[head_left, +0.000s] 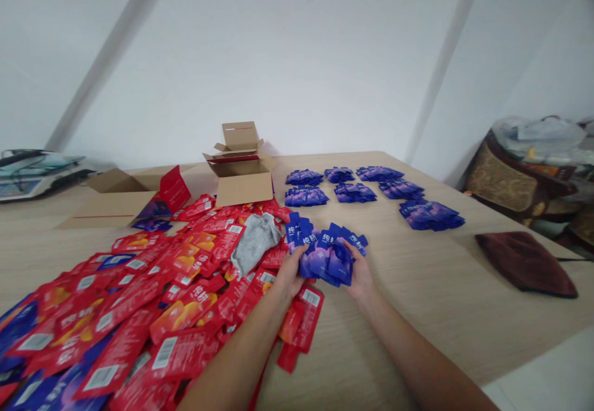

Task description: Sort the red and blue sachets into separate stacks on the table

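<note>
Several blue-purple sachets point(320, 253) are fanned out between my two hands, just above the table. My left hand point(292, 270) grips their left side, and my right hand point(358, 272) grips their right side. Red sachets point(190, 293) with orange pictures and barcodes form a wide heap to the left, reaching under my left forearm. A crumpled grey cloth point(255, 241) lies on that heap. More blue sachets point(23, 324) show at the heap's lower left.
Small piles of blue sachets point(306, 196) stand in rows at the back right. Open cardboard boxes point(245, 189) sit behind the red heap. A dark red cloth item point(526, 262) lies near the right table edge, and a white device point(41, 176) stands far left.
</note>
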Motion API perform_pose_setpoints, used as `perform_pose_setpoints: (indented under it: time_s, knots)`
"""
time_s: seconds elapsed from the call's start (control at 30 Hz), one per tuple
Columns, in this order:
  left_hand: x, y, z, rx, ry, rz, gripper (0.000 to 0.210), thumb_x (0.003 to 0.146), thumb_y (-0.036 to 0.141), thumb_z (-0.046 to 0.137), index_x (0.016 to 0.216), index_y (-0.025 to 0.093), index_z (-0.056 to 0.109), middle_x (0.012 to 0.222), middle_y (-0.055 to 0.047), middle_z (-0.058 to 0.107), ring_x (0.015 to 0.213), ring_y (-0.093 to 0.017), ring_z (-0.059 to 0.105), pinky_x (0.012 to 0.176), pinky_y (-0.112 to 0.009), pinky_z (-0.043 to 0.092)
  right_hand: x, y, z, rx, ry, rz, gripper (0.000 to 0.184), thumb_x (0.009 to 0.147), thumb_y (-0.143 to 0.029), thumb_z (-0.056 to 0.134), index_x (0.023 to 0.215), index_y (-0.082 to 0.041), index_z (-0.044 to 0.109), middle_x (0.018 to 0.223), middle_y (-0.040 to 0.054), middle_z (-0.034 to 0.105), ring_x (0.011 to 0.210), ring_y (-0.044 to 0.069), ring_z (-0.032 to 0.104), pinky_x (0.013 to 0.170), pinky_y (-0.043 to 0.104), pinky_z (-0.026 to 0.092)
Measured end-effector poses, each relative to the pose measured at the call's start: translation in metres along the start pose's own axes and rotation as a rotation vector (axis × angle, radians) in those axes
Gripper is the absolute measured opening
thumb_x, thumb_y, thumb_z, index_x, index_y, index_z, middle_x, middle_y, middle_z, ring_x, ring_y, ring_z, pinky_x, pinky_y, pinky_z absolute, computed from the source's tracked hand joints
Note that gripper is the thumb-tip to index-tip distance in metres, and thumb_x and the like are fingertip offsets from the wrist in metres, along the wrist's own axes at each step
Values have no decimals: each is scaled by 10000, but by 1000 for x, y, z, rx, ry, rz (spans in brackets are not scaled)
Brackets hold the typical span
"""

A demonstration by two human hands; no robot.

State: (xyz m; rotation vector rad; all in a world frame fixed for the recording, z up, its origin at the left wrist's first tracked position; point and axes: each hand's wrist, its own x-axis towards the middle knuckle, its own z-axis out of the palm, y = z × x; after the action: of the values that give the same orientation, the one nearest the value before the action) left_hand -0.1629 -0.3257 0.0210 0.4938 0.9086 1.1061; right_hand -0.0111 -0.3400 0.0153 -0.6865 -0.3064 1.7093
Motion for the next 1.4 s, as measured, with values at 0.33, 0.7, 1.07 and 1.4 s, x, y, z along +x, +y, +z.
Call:
perform_pose_setpoints:
  time_s: [0.33, 0.7, 1.07, 1.4]
  knots:
    - [1, -2, 2, -23, -70, -128, 237, 799, 248, 588, 1007, 136, 580, 721, -48, 700, 539, -165, 652, 533, -284, 549, 4, 1, -4, 91, 53, 76, 357, 874, -472, 432, 916, -219, 680, 848, 29, 749, 914, 225, 681, 883, 423, 500]
    - [-5, 1, 5, -108, -194, -218, 233, 799, 278, 648, 965, 118, 618, 850, -80, 722, 648, -174, 688, 661, -322, 579, 9, 2, -12, 44, 15, 19, 386, 855, -510, 440, 942, -219, 678, 878, 33, 749, 985, 225, 654, 937, 403, 466]
    - [-4, -1, 1, -21, -143, -164, 194, 758, 140, 630, 942, 80, 628, 801, -104, 721, 642, -191, 687, 651, -335, 580, 1, 3, 2, -36, -2, -5, 311, 830, -448, 535, 959, -204, 676, 900, 25, 748, 916, 209, 685, 891, 371, 500]
    - [-19, -11, 14, 183, -239, 80, 423, 579, 107, 780, 982, 134, 656, 857, -78, 725, 748, -206, 688, 708, -294, 547, 0, 3, 1, -456, 49, -72, 383, 764, -470, 652, 1077, -248, 654, 976, 13, 734, 973, 188, 671, 917, 340, 501]
